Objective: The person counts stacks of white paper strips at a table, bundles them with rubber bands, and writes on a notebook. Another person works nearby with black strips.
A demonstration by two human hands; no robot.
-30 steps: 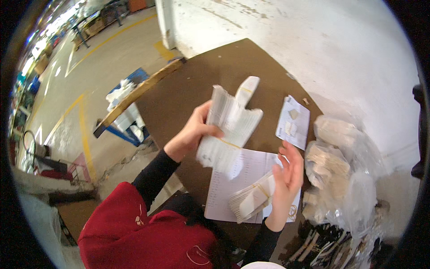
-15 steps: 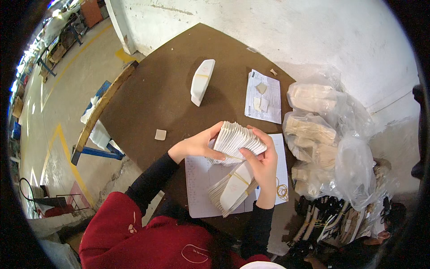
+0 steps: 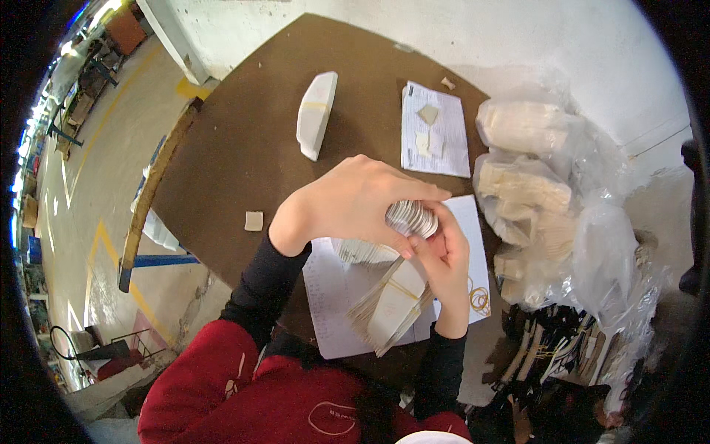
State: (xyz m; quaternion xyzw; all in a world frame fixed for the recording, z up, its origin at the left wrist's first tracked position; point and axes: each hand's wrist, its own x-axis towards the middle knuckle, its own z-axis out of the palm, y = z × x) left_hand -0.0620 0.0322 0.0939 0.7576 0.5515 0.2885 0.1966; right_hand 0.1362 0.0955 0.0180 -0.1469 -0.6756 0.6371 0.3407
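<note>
Both hands are around a thick stack of thin white cut pieces point(image 3: 412, 217) above an open notebook point(image 3: 329, 322). My left hand point(image 3: 344, 200) arches over the top of the stack, its fingers reaching to the far right end and hiding much of it. At the right end, my right hand point(image 3: 447, 263) grips the stack with thumb and fingers. Just below lies a banded bundle of similar white pieces point(image 3: 392, 311) on the notebook, a yellow rubber band round it. Several loose rubber bands point(image 3: 479, 300) lie on the notebook's right side.
Another banded white bundle point(image 3: 316, 115) stands farther back on the brown table point(image 3: 237, 155). A printed sheet point(image 3: 452, 122) bears small scraps, and a square scrap point(image 3: 254, 221) lies at left. Clear plastic bags point(image 3: 603, 251) of beige pieces crowd the right side, by the white wall point(image 3: 510, 37).
My left hand has moved from the stack's left side to over its top. The stack has turned, with its end now toward the right hand. The whole view has shifted slightly.
</note>
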